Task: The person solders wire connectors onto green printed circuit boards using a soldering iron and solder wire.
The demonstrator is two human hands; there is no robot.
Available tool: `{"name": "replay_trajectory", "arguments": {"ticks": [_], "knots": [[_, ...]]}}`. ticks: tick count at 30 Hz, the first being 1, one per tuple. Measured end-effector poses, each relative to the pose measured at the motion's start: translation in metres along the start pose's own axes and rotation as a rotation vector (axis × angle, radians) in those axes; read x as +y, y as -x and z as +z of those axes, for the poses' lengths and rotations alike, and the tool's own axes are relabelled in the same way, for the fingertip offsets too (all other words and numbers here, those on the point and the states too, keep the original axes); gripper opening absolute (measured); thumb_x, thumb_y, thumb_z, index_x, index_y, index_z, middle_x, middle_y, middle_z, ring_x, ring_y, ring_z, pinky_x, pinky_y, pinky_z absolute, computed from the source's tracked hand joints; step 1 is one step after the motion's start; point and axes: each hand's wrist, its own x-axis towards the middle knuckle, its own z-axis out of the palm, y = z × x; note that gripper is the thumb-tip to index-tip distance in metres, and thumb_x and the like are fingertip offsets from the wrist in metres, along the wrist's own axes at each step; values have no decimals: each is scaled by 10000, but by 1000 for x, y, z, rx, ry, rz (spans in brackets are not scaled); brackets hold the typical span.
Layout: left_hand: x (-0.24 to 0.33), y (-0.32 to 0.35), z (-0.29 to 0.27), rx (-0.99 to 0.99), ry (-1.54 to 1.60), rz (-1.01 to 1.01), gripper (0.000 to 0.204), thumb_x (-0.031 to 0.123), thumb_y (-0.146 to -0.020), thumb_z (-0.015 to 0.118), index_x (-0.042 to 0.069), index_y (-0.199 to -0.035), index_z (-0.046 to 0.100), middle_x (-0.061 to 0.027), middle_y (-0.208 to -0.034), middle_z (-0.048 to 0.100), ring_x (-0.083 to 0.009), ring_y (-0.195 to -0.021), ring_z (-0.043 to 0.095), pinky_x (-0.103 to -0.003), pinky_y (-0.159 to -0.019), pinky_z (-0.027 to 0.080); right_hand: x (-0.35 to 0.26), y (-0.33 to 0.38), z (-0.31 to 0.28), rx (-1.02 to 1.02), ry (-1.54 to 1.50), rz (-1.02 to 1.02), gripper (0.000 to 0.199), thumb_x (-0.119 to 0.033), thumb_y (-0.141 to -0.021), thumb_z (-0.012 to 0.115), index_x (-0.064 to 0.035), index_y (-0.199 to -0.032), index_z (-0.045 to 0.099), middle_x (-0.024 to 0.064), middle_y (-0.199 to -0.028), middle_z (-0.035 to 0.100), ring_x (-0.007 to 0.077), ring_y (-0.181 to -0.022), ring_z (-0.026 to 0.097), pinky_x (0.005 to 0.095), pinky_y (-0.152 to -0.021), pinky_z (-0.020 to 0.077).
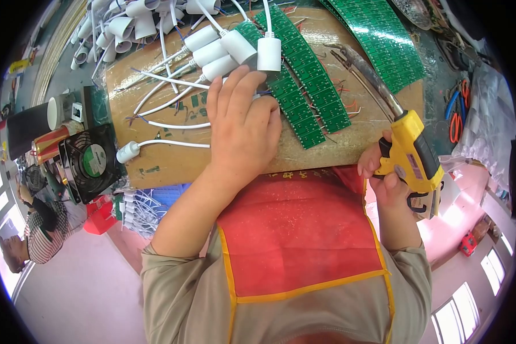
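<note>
My left hand (243, 123) lies back-up over white cables on the board, its fingers curled and fingertips against the white cylindrical sockets. Whatever is under the fingers is mostly hidden; a bit of white and a blue wire end show beside them. Another white socket (269, 54) stands just beyond, by the green circuit board strips (309, 86). In my right hand (381, 169) is a yellow and black soldering gun (411, 152), its long metal tip pointing up and left over the board. A single white cable with a plug-like end (128, 152) lies left of my left hand.
A brown work board (350, 150) bears everything. More white sockets (120, 28) are heaped at the far left, and a green circuit sheet (378, 43) lies far right. A black fan (92, 162) stands at left; pliers (456, 114) lie at right. Another person (46, 229) sits at left.
</note>
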Motion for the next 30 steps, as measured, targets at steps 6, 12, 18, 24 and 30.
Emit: {"name": "replay_trajectory", "arguments": {"ticks": [6,12,18,24,30], "knots": [[1,0,-1,-14,-11,-5,151,44,-796,778,83,-922,704,-117,-1302,644,-383,-1310,584,-563,-1146,384,6,-6,2,-5,-11,5,908,-510,-865,862,-43,-1530,457,22,-841,577,146,-686,561,324,-622,473],[2,0,-2,-22,-9,-4,160,45,-797,780,78,-937,709,-122,-1312,637,-394,-1315,574,-560,-1138,390,8,-6,1,6,-33,13,907,-504,-864,862,-41,-1527,450,19,-837,570,144,-673,554,321,-617,469],[5,-4,-13,-53,12,-7,222,81,-807,788,81,-1013,705,-135,-1326,622,-388,-1307,562,-552,-1120,403,9,-6,-2,-6,-29,7,898,-494,-874,855,-28,-1521,442,26,-839,575,147,-665,552,321,-611,469],[-10,-5,-88,-155,55,-60,252,71,-822,767,89,-1065,702,-100,-1248,665,-319,-1146,631,-443,-952,495,11,-6,-5,-9,-9,-19,904,-495,-873,853,-17,-1519,440,28,-836,576,148,-665,547,317,-590,462],[-35,10,-126,-561,-286,-3,322,29,-788,708,90,-1104,700,-75,-1085,683,-286,-1023,636,-426,-825,485,11,-6,-1,-1,-26,-23,894,-494,-878,850,-17,-1518,448,22,-838,574,145,-664,539,317,-592,458]]}}
